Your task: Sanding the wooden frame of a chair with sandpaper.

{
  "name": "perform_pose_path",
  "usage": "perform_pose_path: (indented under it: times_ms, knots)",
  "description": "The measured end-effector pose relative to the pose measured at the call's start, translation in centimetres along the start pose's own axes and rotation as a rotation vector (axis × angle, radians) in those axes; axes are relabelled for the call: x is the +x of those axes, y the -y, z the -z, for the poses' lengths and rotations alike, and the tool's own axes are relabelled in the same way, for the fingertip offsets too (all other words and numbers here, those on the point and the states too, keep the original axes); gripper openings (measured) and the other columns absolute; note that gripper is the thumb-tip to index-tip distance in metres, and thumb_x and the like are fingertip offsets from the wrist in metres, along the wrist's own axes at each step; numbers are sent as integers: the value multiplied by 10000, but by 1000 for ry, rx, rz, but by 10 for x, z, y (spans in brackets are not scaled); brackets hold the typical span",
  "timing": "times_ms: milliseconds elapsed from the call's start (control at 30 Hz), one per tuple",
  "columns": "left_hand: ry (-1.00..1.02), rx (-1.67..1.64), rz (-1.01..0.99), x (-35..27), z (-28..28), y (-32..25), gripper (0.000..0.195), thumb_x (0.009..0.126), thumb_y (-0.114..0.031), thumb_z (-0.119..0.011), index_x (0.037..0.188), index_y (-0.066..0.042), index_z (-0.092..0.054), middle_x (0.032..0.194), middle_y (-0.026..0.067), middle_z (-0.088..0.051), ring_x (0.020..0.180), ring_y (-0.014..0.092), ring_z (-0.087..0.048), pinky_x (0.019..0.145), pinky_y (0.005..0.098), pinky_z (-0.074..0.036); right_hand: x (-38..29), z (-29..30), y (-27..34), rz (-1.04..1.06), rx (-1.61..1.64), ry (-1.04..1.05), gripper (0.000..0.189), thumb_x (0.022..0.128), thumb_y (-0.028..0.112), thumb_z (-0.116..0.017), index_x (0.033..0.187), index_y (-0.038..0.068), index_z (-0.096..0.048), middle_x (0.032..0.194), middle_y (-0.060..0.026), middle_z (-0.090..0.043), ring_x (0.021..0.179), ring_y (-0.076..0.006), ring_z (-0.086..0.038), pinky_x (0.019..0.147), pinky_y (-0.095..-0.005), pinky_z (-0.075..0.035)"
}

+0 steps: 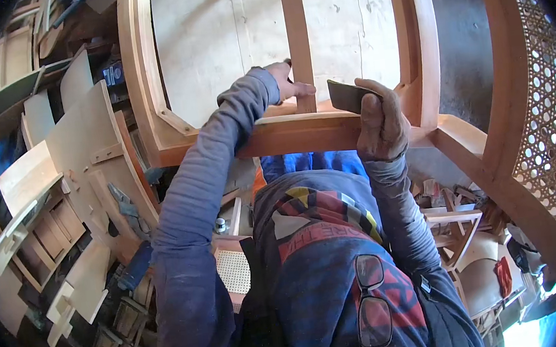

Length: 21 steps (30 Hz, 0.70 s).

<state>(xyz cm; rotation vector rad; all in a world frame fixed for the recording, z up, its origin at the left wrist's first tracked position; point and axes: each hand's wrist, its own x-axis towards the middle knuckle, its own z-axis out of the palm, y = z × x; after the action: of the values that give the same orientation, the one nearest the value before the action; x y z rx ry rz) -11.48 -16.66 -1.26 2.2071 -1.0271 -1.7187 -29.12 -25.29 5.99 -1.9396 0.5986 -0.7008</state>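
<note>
Before me is a wooden chair or furniture frame with a front rail (304, 133) running across. From the rail a narrow middle bar (297, 31) extends away from me. My left hand (287, 82) is at the near end of this bar, with a thumb across its face and the other fingers partly hidden. My right hand (383, 118) grips a dark flat piece (348, 96), which looks like folded sandpaper or a thin sanding pad. It is tilted just above the rail, right of the bar. Whether it touches the wood is unclear.
A woven cane panel (546, 122) in a curved wooden frame stands at the right. Cut boards (88, 126) and a blue cylinder (136, 265) crowd the left. Behind the bar lies a pale board (220, 38). Eyeglasses (373, 305) hang from my shirt.
</note>
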Motion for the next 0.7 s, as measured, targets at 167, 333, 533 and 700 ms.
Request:
perform_pose_path:
  times_ms: [167, 333, 533, 700]
  knots:
    - [-352, -15, 81, 24, 34, 7, 1006, 579, -646, -554, 1220, 60, -233, 1033, 211, -514, 964, 288, -511, 836, 328, -394, 3, 1, 4, -18, -29, 2, 209, 854, 156, -407, 918, 1, -532, 798, -131, -569, 697, -195, -566, 619, -268, -445]
    - [-812, 83, 202, 49, 97, 2, 853, 641, -586, -535, 1208, 6, -299, 1069, 204, -496, 980, 309, -496, 845, 347, -390, 4, 2, 7, -40, 5, 47, 174, 835, 110, -423, 913, -10, -523, 812, -145, -564, 721, -220, -570, 642, -279, -445]
    - [-1233, 96, 72, 36, 113, 9, 484, 692, -370, -532, 1065, -68, -474, 1006, 181, -522, 931, 334, -501, 789, 398, -403, 7, 5, 4, -41, -23, 97, 157, 824, 93, -432, 904, -7, -522, 796, -149, -564, 717, -233, -576, 636, -287, -451]
    - [-1783, 743, -6, -33, 157, 61, 428, 659, -319, -545, 1022, -94, -508, 925, 177, -536, 833, 317, -524, 744, 391, -418, 20, 5, -3, -166, 59, 238, 154, 825, 86, -424, 895, -12, -521, 773, -151, -564, 714, -204, -576, 628, -269, -450]
